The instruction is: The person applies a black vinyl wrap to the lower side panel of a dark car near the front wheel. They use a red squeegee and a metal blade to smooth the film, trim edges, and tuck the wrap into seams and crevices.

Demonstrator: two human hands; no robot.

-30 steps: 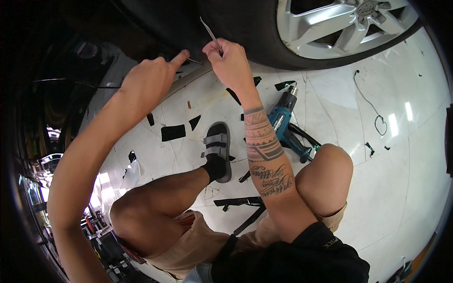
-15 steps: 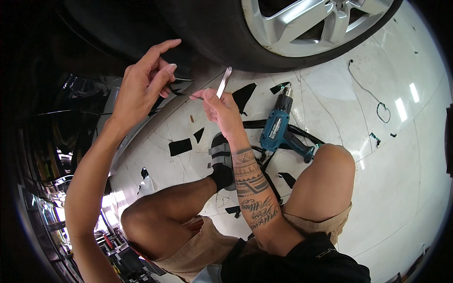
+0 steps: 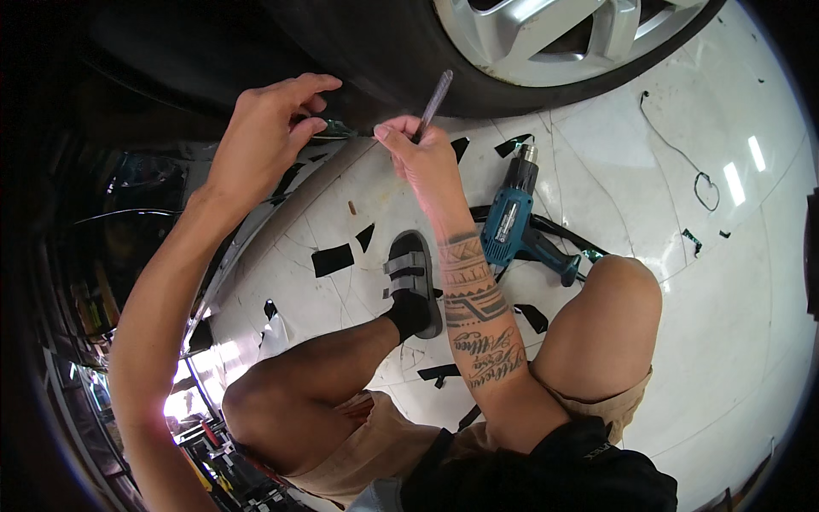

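1. In the head view, the right hand (image 3: 426, 162) is closed around a slender tool (image 3: 436, 98), thumb and fingers pinching it, its flat handle end tilted up in front of the tyre (image 3: 375, 51); the working end is hidden or too small to make out.
2. The left hand (image 3: 264, 128) is partly open, forefinger stretched out and thumb well apart from it; the other fingers curl, and whether they pinch anything cannot be told. It hovers beside a glossy, greenish flap (image 3: 339, 130) at the lower edge of the dark car panel (image 3: 141, 175), near the tyre.
3. The step in hand appears to be close handwork at that edge; the next move probably calls for a steady tool and a light touch.
4. Materials differ sharply: matte, rounded rubber, a smooth silvery wheel (image 3: 533, 38) with broad spokes, mirror-like paintwork, and a shiny pale floor (image 3: 708, 299) crossed by thin dark lines.
5. On the floor lie a teal-and-black heat gun (image 3: 509, 213) with a metal nozzle and a thin, flat, sharp-cornered black scrap (image 3: 333, 260).
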